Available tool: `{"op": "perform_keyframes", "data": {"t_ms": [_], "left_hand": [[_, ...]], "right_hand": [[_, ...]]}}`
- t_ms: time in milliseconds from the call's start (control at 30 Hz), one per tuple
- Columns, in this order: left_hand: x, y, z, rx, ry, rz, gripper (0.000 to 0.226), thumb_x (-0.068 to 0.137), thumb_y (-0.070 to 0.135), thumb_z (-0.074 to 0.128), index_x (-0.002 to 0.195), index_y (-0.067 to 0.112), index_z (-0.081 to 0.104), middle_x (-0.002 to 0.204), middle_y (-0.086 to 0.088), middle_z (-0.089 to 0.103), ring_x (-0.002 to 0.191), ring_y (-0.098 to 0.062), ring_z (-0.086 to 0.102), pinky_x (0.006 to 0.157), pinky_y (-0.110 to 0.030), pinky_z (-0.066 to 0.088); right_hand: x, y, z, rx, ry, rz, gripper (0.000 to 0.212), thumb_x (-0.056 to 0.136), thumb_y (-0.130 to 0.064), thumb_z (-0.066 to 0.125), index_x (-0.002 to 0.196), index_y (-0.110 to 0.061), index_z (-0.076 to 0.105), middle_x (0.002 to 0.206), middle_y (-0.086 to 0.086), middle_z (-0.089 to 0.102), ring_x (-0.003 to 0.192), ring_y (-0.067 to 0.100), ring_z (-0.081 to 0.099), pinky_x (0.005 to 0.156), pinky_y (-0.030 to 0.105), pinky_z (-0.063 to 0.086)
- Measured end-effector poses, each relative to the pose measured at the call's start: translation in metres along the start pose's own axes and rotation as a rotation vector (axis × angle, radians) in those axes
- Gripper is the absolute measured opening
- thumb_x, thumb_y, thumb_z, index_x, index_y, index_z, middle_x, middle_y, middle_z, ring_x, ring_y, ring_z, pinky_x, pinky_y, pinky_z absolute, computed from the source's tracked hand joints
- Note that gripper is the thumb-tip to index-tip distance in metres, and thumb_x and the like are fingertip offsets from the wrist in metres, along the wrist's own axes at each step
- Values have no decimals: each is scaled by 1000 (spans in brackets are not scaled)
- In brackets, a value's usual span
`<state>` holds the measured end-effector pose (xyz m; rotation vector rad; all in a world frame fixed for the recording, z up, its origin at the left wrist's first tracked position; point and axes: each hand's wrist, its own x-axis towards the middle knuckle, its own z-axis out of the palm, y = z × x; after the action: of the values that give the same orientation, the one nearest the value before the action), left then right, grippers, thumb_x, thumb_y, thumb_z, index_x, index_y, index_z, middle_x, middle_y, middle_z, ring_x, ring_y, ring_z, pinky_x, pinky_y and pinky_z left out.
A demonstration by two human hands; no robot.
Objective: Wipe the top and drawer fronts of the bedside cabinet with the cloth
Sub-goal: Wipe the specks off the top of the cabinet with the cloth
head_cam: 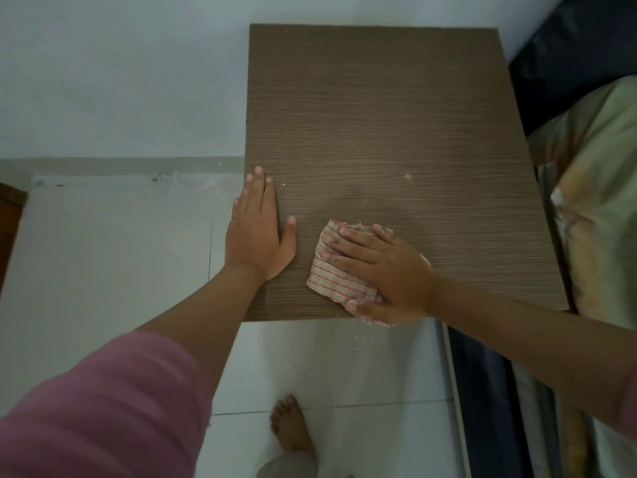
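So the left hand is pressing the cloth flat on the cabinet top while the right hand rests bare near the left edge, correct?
Not quite: the hands are swapped. In the head view, the right hand presses the checked cloth flat on the cabinet top, near its front edge. The left hand rests bare and flat near the left edge, holding nothing.

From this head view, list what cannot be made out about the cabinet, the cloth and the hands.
- Drawer fronts: hidden in the head view; the camera looks straight down on the cabinet top, which covers them.
- Cloth: its right part lies under the right hand, so its full shape is unknown.
- Cabinet top beneath the left hand and the cloth: covered.
- Pale specks on the top: too small to tell dust from marks.
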<state>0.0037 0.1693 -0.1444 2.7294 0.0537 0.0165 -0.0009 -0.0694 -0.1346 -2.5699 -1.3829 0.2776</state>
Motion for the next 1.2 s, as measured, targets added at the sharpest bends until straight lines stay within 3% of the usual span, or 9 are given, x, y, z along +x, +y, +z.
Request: {"op": "perform_keyframes", "data": {"t_ms": [400, 567, 667, 767, 833, 900, 967, 1100, 1200], "left_hand": [[-1, 0, 3, 39, 56, 11, 65, 93, 34, 43, 144, 1, 20, 156, -13, 12, 144, -24, 8, 116, -40, 9], [-1, 0, 3, 51, 65, 12, 64, 93, 34, 42, 144, 1, 21, 155, -14, 13, 144, -26, 10, 117, -41, 12], [-2, 1, 3, 53, 64, 14, 64, 93, 34, 41, 144, 0, 22, 155, -15, 14, 143, -26, 11, 117, -42, 14], [-2, 2, 1, 55, 55, 12, 64, 93, 34, 40, 144, 1, 21, 155, -15, 14, 143, -26, 10, 117, -42, 14], [-2, 3, 0, 55, 52, 6, 64, 93, 35, 40, 144, 1, 21, 155, -14, 13, 144, -26, 10, 117, -42, 13], [-2, 4, -1, 54, 47, -1, 64, 94, 35, 39, 144, 1, 20, 156, -14, 13, 144, -25, 9, 117, -41, 12], [-3, 4, -1, 53, 44, 1, 64, 94, 35, 40, 144, 1, 21, 155, -14, 13, 144, -25, 9, 117, -42, 12], [-2, 3, -1, 49, 36, 5, 64, 93, 34, 40, 144, 0, 22, 155, -15, 15, 143, -26, 10, 116, -44, 15], [-2, 4, -2, 49, 31, 10, 63, 93, 33, 40, 143, -1, 22, 155, -16, 15, 143, -27, 10, 116, -45, 14]], "right_hand": [[-22, -28, 15, 27, 99, 98, 55, 89, -45, 38, 138, -21, 44, 151, 1, 34, 142, 21, 25, 111, 45, 11], [-31, -41, 22, 85, 147, 122, 50, 85, -36, 49, 133, -21, 51, 143, 1, 46, 136, 22, 36, 107, 47, 16], [-39, -53, 24, 156, 158, 126, 47, 85, -32, 44, 128, -18, 56, 139, 3, 50, 133, 24, 42, 106, 49, 19], [-51, -65, 18, 221, 98, 165, 48, 86, -35, 39, 129, -21, 54, 139, 5, 50, 123, 30, 51, 104, 49, 31], [-62, -73, 8, 391, 121, 232, 40, 87, -36, 44, 122, -24, 59, 117, -5, 66, 100, 21, 65, 88, 40, 51], [-73, -79, 0, 579, 222, 318, 26, 88, -33, 50, 107, -24, 64, 81, -26, 62, 71, -3, 58, 64, 20, 45], [-82, -85, -6, 671, 424, 442, 20, 90, -32, 50, 102, -26, 65, 70, -27, 58, 65, -5, 57, 57, 11, 41], [-78, -83, -16, 721, 865, 756, 12, 93, -32, 51, 93, -25, 60, 73, -13, 63, 68, 3, 62, 57, 16, 48], [-60, -67, -9, 635, 945, 942, 22, 97, -28, 47, 111, -17, 59, 91, -10, 65, 86, 2, 61, 75, 21, 50]]}}
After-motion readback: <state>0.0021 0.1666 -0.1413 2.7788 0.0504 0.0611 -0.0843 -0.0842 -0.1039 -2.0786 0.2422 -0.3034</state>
